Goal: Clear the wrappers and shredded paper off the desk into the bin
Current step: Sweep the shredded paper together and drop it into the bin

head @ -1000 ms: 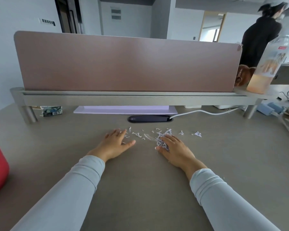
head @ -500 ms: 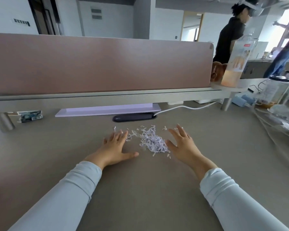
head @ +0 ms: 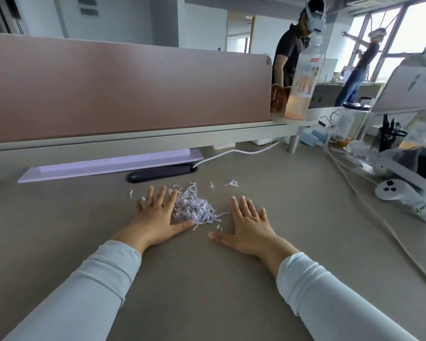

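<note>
While both palms lie flat on the table (head: 207, 279), shredded paper (head: 194, 210) sits heaped between them. The left hand (head: 158, 215) touches it with fingers spread straight; the right hand (head: 249, 223), equally spread, rests just beside.

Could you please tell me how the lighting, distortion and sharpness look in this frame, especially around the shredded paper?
Head view: the windows at upper right are blown out; the wide lens slightly bows the pink partition; the shredded paper between the left hand and right hand is sharp, with soft shadows on the desk.
</note>
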`<action>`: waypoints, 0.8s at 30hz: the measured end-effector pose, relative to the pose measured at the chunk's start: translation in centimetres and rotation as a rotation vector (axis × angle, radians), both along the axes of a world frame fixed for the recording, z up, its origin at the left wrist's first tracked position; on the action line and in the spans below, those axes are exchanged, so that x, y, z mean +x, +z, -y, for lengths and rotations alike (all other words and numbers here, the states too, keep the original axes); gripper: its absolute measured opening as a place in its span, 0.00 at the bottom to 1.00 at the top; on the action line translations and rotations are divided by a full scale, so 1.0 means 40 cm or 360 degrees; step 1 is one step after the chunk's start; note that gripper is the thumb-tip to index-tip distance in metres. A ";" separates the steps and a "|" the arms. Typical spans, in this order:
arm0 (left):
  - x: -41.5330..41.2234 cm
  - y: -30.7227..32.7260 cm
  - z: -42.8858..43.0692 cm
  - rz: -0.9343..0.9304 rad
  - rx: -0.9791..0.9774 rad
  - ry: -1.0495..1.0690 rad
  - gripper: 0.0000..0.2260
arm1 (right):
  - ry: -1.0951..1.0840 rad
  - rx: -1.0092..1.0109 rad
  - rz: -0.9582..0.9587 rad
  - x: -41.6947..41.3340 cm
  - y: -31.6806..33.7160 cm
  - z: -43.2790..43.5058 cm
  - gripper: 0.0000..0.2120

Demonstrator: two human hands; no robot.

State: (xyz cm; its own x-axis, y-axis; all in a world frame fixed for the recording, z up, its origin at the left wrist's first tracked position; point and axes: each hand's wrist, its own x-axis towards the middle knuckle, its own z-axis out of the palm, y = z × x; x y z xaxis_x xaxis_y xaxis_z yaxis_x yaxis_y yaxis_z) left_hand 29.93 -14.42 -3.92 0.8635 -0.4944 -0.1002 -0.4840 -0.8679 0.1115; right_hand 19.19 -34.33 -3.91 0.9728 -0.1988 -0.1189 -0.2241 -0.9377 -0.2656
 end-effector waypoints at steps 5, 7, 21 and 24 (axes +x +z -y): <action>0.054 0.003 -0.021 -0.0014 0.0018 0.0162 0.46 | -0.0019 0.0023 0.0108 0.123 0.000 -0.013 0.59; 0.078 0.002 -0.026 -0.0031 -0.0008 0.0216 0.48 | -0.0111 0.0042 0.0130 0.170 0.003 0.011 0.61; 0.112 0.007 0.002 -0.0422 -0.0423 -0.0297 0.66 | 0.0656 0.0402 0.0152 0.253 0.013 0.037 0.51; 0.099 0.000 0.016 -0.0233 -0.0326 -0.0309 0.64 | 0.0649 0.0330 0.0303 0.235 0.002 0.022 0.42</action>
